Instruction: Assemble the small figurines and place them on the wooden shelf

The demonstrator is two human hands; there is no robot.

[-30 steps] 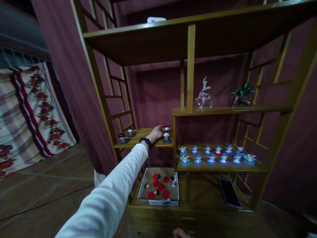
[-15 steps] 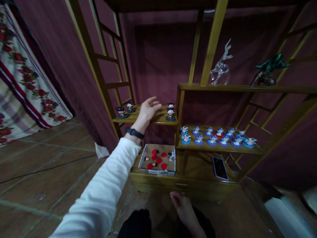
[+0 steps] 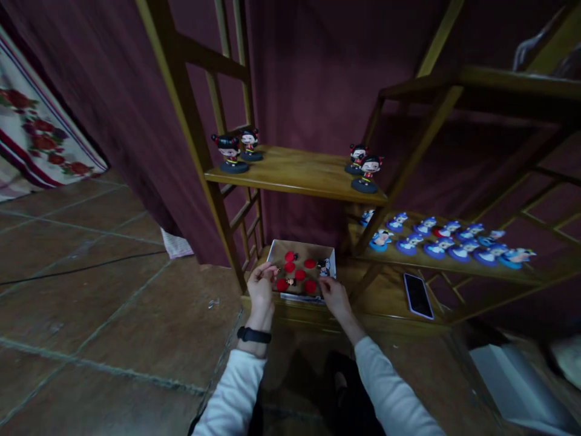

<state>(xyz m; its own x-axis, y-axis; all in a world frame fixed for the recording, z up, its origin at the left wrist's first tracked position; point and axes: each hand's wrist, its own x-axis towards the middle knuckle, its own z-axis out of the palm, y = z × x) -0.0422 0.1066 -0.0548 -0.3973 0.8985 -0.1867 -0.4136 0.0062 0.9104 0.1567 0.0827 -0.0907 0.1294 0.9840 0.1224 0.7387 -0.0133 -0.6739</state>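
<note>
Left grip (image 3: pixel 262 289) has bent fingers at the box's (image 3: pixel 302 249) left edge, beside a small figure (image 3: pixel 278 269); right grip (image 3: pixel 334 294) curls at its front right corner. Whether either pinches anything, I cannot tell. Red discs (image 3: pixel 300 275) lie inside the box, on the bottom shelf's (image 3: pixel 385 299) left end.
</note>
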